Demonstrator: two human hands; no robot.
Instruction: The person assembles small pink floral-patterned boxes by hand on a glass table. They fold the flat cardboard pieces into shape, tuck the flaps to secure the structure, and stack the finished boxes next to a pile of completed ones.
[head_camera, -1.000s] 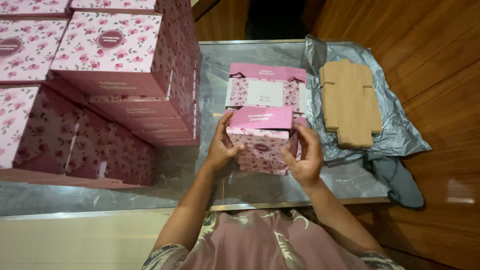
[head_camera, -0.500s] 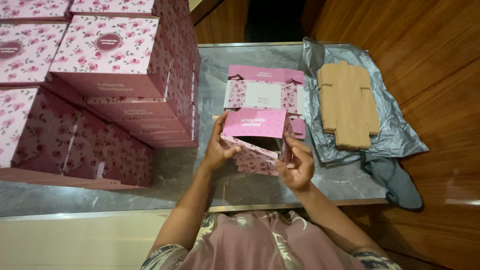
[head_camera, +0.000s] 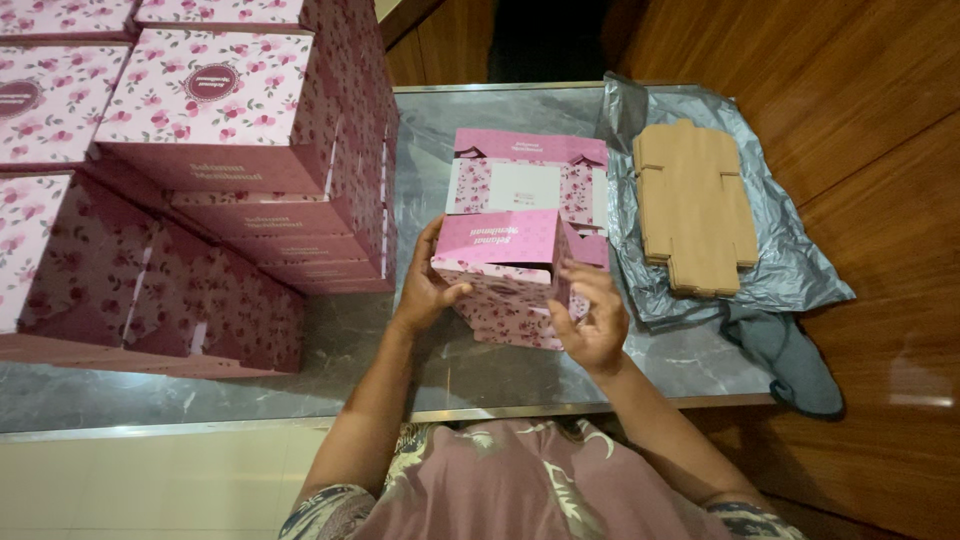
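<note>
Hands at work on a pink, flower-printed cardboard box (head_camera: 505, 280), half folded, at the front middle of the grey marble-look tabletop (head_camera: 300, 370). Left hand (head_camera: 425, 290) grips the box's left wall; right hand (head_camera: 592, 315) pinches the right side flap, fingers narrow. Risk: uneven pressure may crease the thin printed card or let the open lid panel spring back. Behind it lies a flat pink box blank (head_camera: 525, 180); left, stacked finished pink boxes (head_camera: 215, 110), matte and square-edged; right, brown die-cut card sheets (head_camera: 695, 205) on crinkled grey plastic wrap (head_camera: 790, 270).
</note>
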